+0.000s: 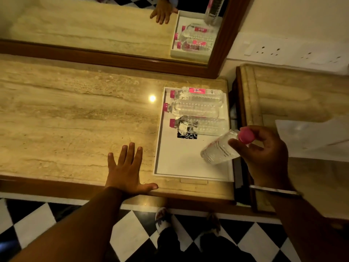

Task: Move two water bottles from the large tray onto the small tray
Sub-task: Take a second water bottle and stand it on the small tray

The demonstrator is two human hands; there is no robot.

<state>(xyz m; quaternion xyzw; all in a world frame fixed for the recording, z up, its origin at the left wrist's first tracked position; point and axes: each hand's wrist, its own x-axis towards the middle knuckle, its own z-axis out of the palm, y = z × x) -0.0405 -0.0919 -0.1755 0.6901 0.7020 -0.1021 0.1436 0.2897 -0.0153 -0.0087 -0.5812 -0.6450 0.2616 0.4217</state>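
Head view: my left hand [126,169] lies flat on the bench [71,120] near its front edge, fingers spread, holding nothing. My right hand [264,150] is closed around the neck of a water bottle [220,148], fingers at its pink cap [246,136]; bottle tilted, base lowest, over the front right part of the large tray [181,167]. Large tray is white, at the bench's right end. Three more bottles [196,106] lie on their sides across its far half, pink caps pointing left. Pink labels, print too small to read. Bottles clear, ribbed. Dark square print on the tray floor, unreadable. Small tray: cannot tell which it is.
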